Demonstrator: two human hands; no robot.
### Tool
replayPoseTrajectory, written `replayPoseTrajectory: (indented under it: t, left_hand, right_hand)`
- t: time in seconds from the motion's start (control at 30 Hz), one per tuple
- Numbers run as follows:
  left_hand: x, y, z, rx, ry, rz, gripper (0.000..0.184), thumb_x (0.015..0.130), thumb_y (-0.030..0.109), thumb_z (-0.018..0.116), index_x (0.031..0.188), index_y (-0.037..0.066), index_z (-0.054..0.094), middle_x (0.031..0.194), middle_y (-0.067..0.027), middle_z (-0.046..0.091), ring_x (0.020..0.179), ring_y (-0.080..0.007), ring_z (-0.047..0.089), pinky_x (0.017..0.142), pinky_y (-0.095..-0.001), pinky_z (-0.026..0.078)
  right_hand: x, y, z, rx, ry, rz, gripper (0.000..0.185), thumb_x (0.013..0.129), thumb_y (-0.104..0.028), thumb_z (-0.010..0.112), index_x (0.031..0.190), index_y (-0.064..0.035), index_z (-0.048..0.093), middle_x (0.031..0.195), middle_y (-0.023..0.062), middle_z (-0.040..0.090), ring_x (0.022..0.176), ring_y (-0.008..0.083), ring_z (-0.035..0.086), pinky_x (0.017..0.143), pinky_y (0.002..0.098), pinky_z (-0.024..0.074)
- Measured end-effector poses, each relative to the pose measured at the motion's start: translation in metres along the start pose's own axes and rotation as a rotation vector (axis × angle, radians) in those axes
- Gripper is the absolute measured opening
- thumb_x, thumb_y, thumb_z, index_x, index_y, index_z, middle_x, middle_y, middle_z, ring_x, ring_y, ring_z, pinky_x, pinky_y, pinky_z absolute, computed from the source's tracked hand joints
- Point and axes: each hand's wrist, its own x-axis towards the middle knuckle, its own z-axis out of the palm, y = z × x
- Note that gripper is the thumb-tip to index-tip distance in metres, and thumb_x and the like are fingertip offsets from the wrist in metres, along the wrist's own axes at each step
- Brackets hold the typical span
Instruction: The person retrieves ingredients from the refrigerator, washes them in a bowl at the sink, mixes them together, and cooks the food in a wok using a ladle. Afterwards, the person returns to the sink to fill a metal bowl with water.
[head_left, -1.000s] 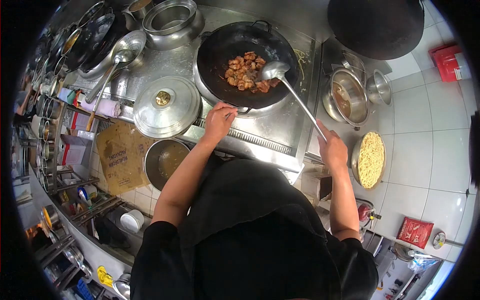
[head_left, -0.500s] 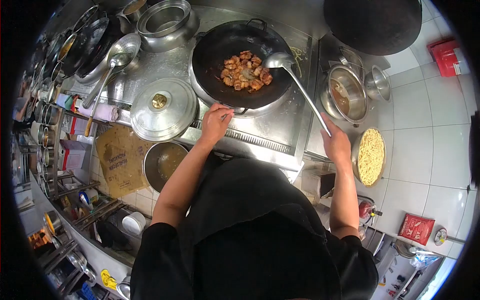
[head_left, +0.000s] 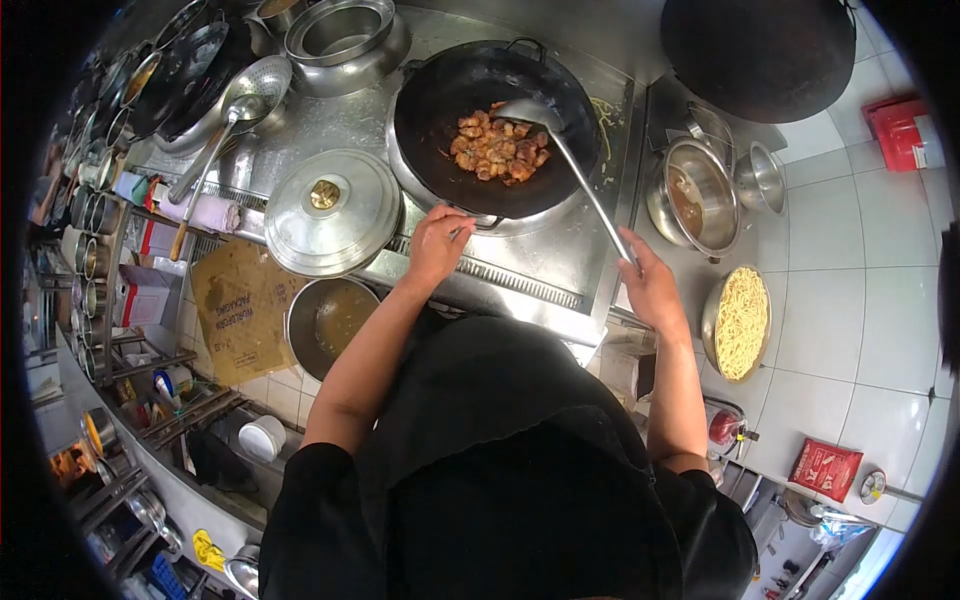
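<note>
A black wok (head_left: 430, 140) sits on the steel stove with browned, glazed chunks of food (head_left: 498, 148) in its middle; they look like meat. My left hand (head_left: 438, 245) is closed at the wok's near edge, its fingertips by the loop handle; the exact grip is partly hidden. My right hand (head_left: 655, 290) is closed round the end of a long metal ladle (head_left: 585, 183). The ladle's bowl rests over the far right side of the food.
Left of the wok lies a domed metal lid (head_left: 290, 225), with a deep pot (head_left: 330, 325) below it. On the right stand a steel bowl of brown liquid (head_left: 700, 190) and a bowl of noodles (head_left: 742, 325). A perforated skimmer (head_left: 265, 80) lies at back left.
The ladle's bowl has moved left and slightly up, over the food's far edge. My right hand has shifted a little left and down. My left hand stays at the wok's edge.
</note>
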Motion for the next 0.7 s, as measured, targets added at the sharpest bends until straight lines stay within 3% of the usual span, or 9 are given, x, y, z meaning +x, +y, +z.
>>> replayPoseTrajectory:
  t: [0.2,0.27,0.4,0.5,0.57,0.7]
  left_hand:
    - [0.002,0.001,-0.002,0.009,-0.02,0.012,0.013,0.081,0.01,0.075,0.094,0.007,0.076,0.099,-0.0087,0.068,0.09,-0.0294,0.066,0.079,-0.038,0.052]
    - [0.002,0.002,-0.002,0.013,-0.022,0.009,0.013,0.081,0.011,0.074,0.094,0.007,0.076,0.099,-0.0088,0.068,0.09,-0.0294,0.066,0.079,-0.0379,0.052]
    - [0.002,0.003,-0.002,0.012,-0.021,0.004,0.014,0.082,0.01,0.074,0.095,0.007,0.076,0.098,-0.0091,0.068,0.09,-0.0293,0.066,0.079,-0.0377,0.052]
    - [0.002,0.003,-0.002,0.016,-0.018,0.009,0.014,0.081,0.01,0.074,0.095,0.007,0.076,0.097,-0.0091,0.068,0.089,-0.0293,0.066,0.079,-0.0377,0.052]
    - [0.002,0.002,-0.003,0.009,-0.023,0.012,0.014,0.081,0.009,0.074,0.095,0.007,0.076,0.097,-0.0091,0.068,0.089,-0.0294,0.066,0.079,-0.0377,0.052]
    - [0.003,0.007,-0.004,0.012,-0.021,0.029,0.014,0.081,0.008,0.074,0.095,0.006,0.076,0.096,-0.0092,0.068,0.089,-0.0291,0.066,0.079,-0.0375,0.052]
  right_hand:
    - [-0.006,0.012,-0.003,0.083,0.035,0.046,0.049,0.096,-0.013,0.06,0.143,-0.0184,0.049,0.092,0.0189,0.068,0.077,0.0274,0.064,0.078,0.0362,0.0502]
    - [-0.01,0.015,-0.001,0.112,0.004,0.054,0.05,0.095,-0.012,0.059,0.144,-0.015,0.05,0.084,0.0097,0.06,0.075,0.0165,0.055,0.074,0.0311,0.0476]
    - [-0.021,0.011,-0.004,0.125,-0.08,0.125,0.05,0.094,-0.012,0.059,0.143,-0.0145,0.05,0.081,0.0076,0.055,0.074,0.0161,0.052,0.072,0.0302,0.0463]
    - [-0.029,0.019,-0.006,0.107,-0.083,0.109,0.05,0.094,-0.011,0.059,0.143,-0.0141,0.05,0.09,0.0113,0.062,0.08,0.0186,0.056,0.077,0.0312,0.0472]
    - [-0.035,0.025,-0.009,0.034,-0.03,-0.015,0.05,0.094,-0.01,0.059,0.143,-0.0145,0.05,0.105,0.0166,0.067,0.087,0.0247,0.061,0.082,0.0339,0.0479]
    - [-0.044,0.02,-0.022,0.017,-0.045,-0.004,0.05,0.094,-0.01,0.059,0.143,-0.0154,0.05,0.117,0.021,0.066,0.095,0.0319,0.064,0.088,0.0367,0.048]
